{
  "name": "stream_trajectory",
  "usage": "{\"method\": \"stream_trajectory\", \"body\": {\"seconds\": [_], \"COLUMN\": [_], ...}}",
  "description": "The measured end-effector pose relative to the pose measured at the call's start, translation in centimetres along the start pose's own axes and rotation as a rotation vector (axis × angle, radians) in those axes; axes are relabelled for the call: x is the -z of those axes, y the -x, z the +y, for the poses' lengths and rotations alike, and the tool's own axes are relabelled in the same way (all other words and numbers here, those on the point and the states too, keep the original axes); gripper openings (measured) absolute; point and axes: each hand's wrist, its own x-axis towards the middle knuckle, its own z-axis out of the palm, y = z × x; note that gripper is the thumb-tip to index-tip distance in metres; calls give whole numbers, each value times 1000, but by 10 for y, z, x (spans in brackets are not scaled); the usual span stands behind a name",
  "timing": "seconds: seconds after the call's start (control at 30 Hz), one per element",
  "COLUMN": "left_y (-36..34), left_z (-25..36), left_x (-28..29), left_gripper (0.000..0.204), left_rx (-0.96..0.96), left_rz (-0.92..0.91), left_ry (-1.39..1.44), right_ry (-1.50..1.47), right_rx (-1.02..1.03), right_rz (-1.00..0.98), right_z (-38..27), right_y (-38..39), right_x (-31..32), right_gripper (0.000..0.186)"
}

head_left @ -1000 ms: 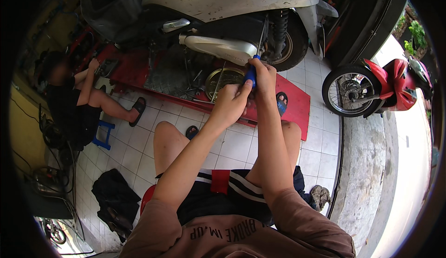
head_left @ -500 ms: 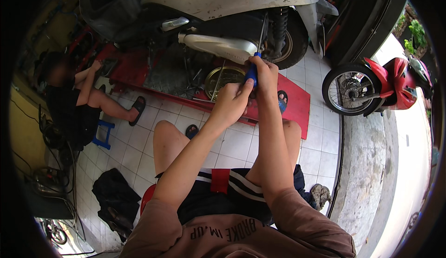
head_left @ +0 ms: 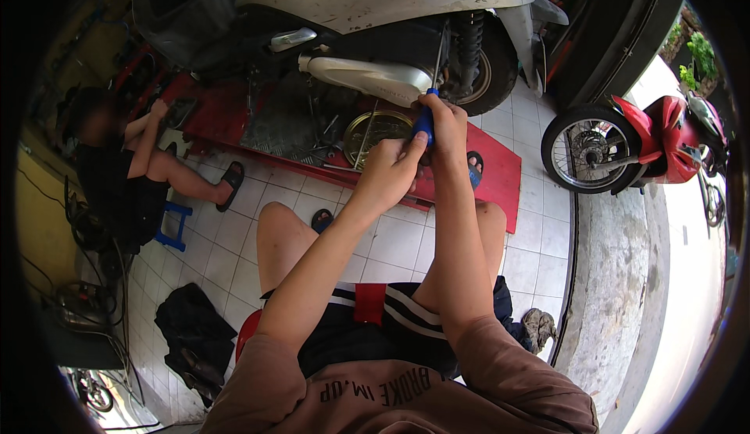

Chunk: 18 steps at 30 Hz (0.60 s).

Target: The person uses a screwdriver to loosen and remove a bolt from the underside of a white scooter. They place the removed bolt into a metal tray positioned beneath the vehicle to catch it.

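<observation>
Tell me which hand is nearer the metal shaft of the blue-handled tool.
Right. The right hand grips the blue handle close to the shaft; the left hand is farther back, at the handle's near end.

From the wearer's head, the wide fisheye view faces steeply down and forward, with the torso (head_left: 437, 407) nearest at the lower edge and the scooter (head_left: 375, 0) farther off on top.

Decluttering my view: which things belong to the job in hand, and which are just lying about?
Belongs to the job:
Blue-handled tool, in the right grip and left grip
Pale scooter, toward which it points
Possibly the gold-coloured tray; its contents are unclear

Just lying about:
Dark fabric heap on the floor
Crumpled brownish cloth
</observation>
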Motion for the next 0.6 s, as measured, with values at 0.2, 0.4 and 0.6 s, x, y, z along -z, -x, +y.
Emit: {"method": "stream_trajectory", "body": {"seconds": [0.2, 0.4, 0.6], "left_y": [4, -1, -4], "left_z": [17, 11, 18], "left_x": [-3, -6, -1], "left_gripper": [43, 40, 32], "left_rx": [87, -87, -195], "left_rz": [3, 101, 291], "left_ry": [326, 189, -182], "right_ry": [-65, -186, -334], "right_rx": [-45, -25, -113], "right_rz": [-61, -116, -260], "right_z": [-15, -9, -13], "right_y": [6, 5, 3], "right_x": [-3, -4, -8], "right_gripper": [29, 32, 34]}}
